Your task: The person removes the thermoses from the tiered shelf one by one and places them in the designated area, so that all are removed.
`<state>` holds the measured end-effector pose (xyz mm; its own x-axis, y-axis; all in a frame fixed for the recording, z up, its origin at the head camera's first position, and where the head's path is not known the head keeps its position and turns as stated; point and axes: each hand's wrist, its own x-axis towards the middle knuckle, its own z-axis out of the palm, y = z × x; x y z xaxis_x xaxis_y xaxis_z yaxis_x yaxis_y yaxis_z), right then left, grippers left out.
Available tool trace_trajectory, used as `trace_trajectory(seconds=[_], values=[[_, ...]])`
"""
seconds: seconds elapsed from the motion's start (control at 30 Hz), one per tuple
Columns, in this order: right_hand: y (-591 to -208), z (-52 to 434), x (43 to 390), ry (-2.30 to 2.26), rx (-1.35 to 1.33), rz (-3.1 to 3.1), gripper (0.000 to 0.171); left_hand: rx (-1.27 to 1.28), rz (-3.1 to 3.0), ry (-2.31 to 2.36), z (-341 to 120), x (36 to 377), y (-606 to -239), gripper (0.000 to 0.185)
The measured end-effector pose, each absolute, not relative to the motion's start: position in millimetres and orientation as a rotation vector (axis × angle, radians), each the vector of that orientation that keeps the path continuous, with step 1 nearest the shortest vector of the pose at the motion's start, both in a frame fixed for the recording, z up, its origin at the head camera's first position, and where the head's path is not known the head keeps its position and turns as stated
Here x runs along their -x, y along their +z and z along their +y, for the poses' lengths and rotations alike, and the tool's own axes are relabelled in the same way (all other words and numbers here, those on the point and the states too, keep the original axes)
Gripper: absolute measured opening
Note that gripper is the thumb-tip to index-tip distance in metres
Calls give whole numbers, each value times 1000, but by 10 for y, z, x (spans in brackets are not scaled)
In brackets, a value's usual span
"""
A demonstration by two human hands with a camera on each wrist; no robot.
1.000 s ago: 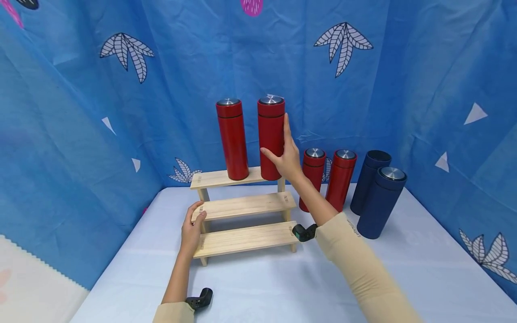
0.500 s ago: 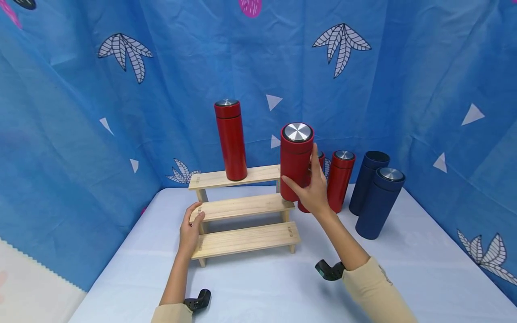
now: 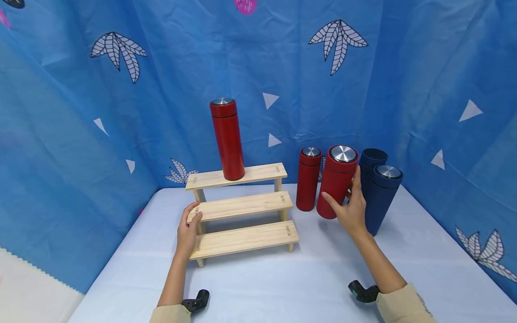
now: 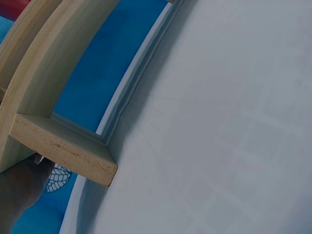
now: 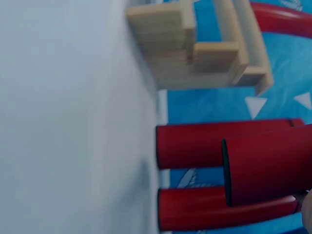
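Note:
My right hand point(image 3: 350, 213) grips a red thermos flask point(image 3: 337, 179) with a silver-topped lid, nearly upright. In the right wrist view the held flask point(image 5: 268, 168) hangs off the table, in front of two other red flasks. One standing red flask point(image 3: 308, 184) shows to its left; the other point(image 5: 204, 210) is mostly hidden behind it in the head view. With fingers and thumb, my left hand point(image 3: 187, 233) holds the left end of the middle board of a three-tier wooden shelf point(image 3: 246, 206). A red flask point(image 3: 227, 139) stands on the top board point(image 3: 264, 172).
Two dark blue flasks, one in front point(image 3: 383, 197) and one behind point(image 3: 373, 157), stand close to the right of my right hand. Blue patterned cloth point(image 3: 250, 54) hangs behind and at both sides of the white-covered table point(image 3: 262, 287).
My right hand has lifted the red flask off the top board's right end and carried it right and down toward the other flasks. My left hand has stayed on the shelf.

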<state>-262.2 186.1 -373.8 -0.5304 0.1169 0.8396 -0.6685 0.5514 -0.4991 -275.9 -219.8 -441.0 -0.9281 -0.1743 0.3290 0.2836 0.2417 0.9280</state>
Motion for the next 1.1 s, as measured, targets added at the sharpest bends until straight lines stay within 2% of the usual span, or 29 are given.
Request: trace_trajectory(seconds=[0.47,1.1], values=[[-4249,2133,2694,1165,-234,-1998,103,116,-2141,-1774,-2220,2774,-4452,40],[-4358,2212,2762,1165,-306,-2034,103,109,-2155,-1735,-2201,2758,-4402,41]])
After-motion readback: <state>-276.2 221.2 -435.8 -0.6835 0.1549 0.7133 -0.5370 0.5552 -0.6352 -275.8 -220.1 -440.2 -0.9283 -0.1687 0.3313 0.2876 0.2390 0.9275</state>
